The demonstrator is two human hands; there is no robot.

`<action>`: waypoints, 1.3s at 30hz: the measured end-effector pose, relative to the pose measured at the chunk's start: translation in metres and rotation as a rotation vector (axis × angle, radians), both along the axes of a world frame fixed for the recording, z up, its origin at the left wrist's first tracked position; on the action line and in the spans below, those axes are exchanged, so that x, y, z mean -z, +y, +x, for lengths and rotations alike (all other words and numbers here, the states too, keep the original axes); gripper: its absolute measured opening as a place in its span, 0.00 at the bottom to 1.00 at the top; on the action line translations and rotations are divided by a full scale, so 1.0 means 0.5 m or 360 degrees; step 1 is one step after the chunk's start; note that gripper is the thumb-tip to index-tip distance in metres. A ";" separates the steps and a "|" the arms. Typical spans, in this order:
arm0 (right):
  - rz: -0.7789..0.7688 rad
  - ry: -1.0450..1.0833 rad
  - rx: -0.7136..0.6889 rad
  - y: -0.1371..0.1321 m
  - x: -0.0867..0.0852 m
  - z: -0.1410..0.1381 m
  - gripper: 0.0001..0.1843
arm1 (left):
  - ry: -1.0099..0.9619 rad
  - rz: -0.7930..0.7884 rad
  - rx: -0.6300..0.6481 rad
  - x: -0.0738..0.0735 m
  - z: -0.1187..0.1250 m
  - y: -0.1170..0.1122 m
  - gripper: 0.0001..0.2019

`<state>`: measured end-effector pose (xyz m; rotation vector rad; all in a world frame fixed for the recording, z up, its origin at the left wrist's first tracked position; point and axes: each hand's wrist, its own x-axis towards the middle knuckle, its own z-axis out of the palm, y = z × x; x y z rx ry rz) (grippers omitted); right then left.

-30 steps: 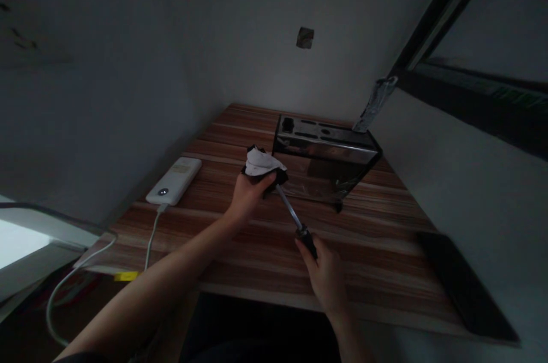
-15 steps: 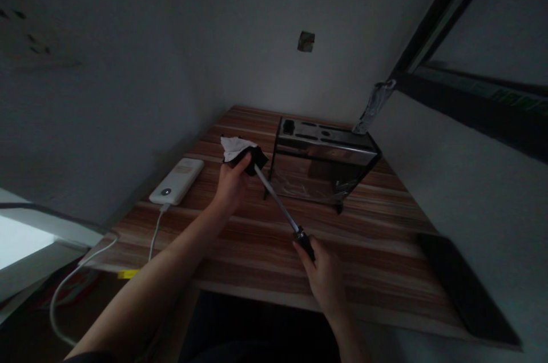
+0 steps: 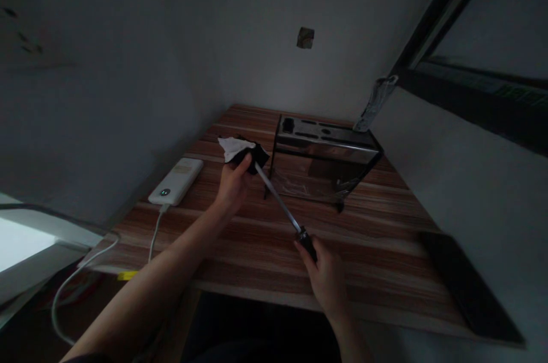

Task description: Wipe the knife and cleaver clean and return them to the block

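My right hand (image 3: pixel 327 277) is closed around the black handle of a sharpening steel (image 3: pixel 279 198), a long thin metal rod that slants up and left over the table. My left hand (image 3: pixel 233 183) is closed on a black and white cloth (image 3: pixel 240 150), bunched around the rod's far end, which it hides. Just beyond the rod stands a knife block (image 3: pixel 329 149) with a slotted metal top, dark frame and see-through sides. A greyish, shiny object (image 3: pixel 374 105), too dim to name, sticks up at the block's right end.
On the left of the wood-grain table (image 3: pixel 240 237) lies a white power bank (image 3: pixel 177 181), its white cable (image 3: pixel 154 232) running over the front edge. A dark flat slab (image 3: pixel 468 286) lies at the right edge. Walls close in behind and at both sides.
Both hands keep their hold on the cloth and the sharpening steel, with hardly any movement. The view has shifted very slightly.
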<state>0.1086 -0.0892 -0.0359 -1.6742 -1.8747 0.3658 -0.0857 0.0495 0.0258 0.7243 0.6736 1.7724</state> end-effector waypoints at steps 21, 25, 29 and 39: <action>0.0038 0.0173 0.0074 0.001 0.001 0.002 0.20 | 0.0520 -0.0088 0.0328 0.024 0.080 -0.089 0.16; 0.0020 0.0205 0.0060 0.000 0.000 0.002 0.20 | 0.0643 -0.0054 0.0400 0.028 0.087 -0.102 0.14; 0.0040 0.0217 0.0089 0.000 -0.001 0.001 0.18 | 0.0709 -0.0111 0.0488 0.036 0.096 -0.112 0.16; 0.0076 0.0258 0.0078 0.001 -0.003 0.006 0.18 | 0.0808 -0.0164 0.0768 0.046 0.116 -0.140 0.18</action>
